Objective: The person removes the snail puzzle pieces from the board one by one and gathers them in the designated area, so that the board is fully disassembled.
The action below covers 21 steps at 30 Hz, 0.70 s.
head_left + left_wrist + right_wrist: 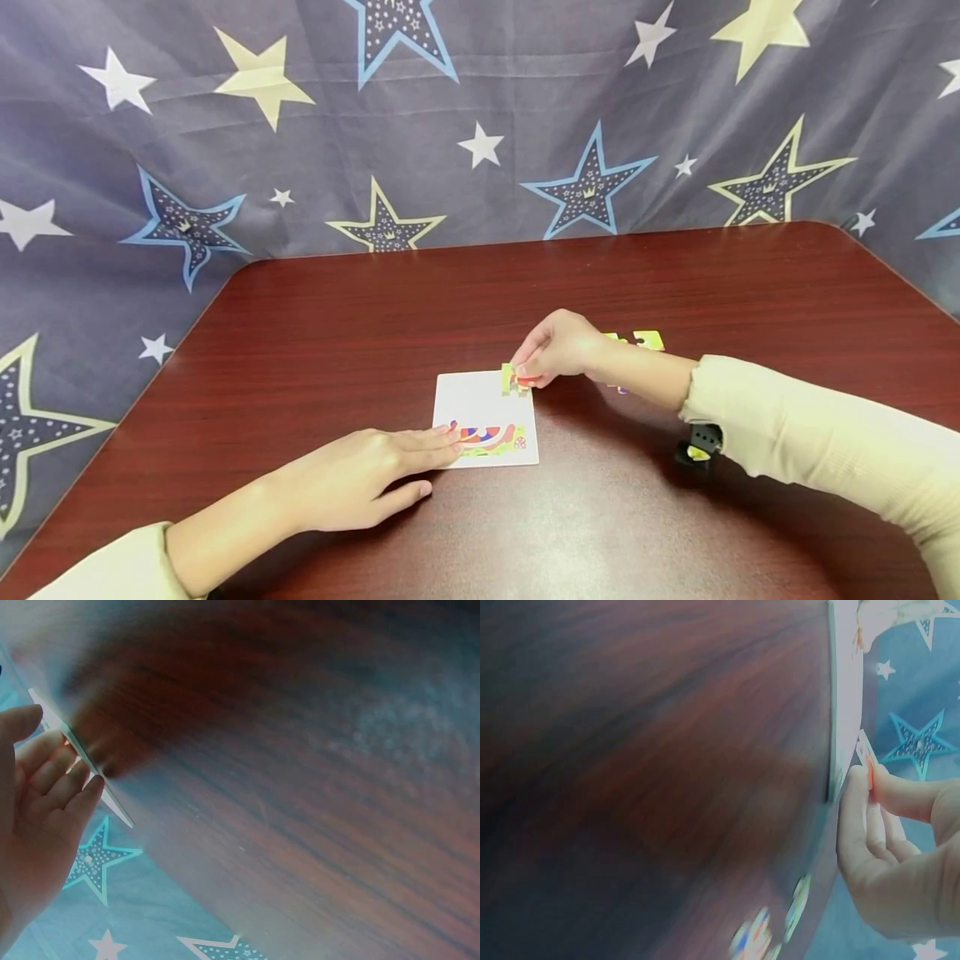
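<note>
A white puzzle board lies on the table, with colourful printed puzzle pieces along its near part. My left hand rests on the board's near left corner, its fingers extended over the picture's edge. In the left wrist view the left hand reaches the board's thin edge. Above the far right corner, my right hand pinches a yellow-green and red puzzle piece between thumb and fingers. The right wrist view shows this piece tilted beside the board.
Loose puzzle pieces lie right of the board, partly hidden behind the right forearm; some show in the right wrist view. A dark reddish wooden table extends to a star-patterned curtain at the back.
</note>
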Available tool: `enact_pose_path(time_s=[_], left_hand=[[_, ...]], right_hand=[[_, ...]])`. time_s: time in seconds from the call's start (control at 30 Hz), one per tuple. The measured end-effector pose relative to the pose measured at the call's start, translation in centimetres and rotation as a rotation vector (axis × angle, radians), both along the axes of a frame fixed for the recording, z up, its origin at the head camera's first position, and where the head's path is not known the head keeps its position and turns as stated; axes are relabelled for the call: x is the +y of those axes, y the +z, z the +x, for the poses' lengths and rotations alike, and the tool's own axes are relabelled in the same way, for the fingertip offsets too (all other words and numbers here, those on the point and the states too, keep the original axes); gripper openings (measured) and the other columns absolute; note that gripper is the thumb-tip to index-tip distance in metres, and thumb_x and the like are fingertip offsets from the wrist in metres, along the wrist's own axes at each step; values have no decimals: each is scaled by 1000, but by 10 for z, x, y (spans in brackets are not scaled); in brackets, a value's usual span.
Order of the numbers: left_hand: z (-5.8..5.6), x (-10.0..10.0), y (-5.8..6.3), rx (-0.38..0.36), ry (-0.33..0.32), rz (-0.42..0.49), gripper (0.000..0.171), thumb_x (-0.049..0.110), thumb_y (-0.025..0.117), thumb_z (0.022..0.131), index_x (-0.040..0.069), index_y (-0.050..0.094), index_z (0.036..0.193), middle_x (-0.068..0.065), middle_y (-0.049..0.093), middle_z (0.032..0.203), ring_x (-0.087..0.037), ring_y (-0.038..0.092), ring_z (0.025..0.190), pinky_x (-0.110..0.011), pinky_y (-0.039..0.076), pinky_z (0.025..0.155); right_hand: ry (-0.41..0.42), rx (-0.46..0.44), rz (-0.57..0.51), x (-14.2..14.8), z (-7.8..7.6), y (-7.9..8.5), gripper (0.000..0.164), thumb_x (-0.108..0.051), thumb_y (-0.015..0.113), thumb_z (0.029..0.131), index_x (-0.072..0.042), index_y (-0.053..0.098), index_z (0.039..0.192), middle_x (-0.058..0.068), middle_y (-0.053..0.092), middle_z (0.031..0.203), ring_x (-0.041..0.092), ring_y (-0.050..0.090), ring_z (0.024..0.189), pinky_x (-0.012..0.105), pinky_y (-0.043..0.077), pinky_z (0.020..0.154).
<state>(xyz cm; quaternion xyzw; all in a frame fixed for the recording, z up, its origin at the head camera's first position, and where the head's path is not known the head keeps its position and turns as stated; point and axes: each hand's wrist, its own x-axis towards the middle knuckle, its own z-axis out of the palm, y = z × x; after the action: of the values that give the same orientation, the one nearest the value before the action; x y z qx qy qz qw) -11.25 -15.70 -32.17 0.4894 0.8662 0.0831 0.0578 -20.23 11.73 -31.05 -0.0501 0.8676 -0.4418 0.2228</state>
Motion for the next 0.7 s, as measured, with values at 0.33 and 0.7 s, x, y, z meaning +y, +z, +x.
enact_pose_path(time_s=[0.33, 0.7], left_hand=[[1, 1, 0, 6, 10, -5, 42, 24, 52, 98, 20, 52, 140, -2, 49, 147, -14, 51, 133, -38, 51, 99], [1, 1, 1, 7, 11, -8, 42, 22, 53, 98, 19, 53, 139, -3, 50, 146, -14, 52, 132, -39, 51, 98]], right_hand=[[26, 44, 14, 37, 2, -3, 16, 0, 73, 80, 6, 73, 95, 10, 75, 78, 7, 67, 61, 30, 61, 67], [78, 293, 213, 61, 7, 2, 7, -6, 75, 73, -6, 76, 80, 5, 75, 71, 6, 64, 57, 23, 53, 57]])
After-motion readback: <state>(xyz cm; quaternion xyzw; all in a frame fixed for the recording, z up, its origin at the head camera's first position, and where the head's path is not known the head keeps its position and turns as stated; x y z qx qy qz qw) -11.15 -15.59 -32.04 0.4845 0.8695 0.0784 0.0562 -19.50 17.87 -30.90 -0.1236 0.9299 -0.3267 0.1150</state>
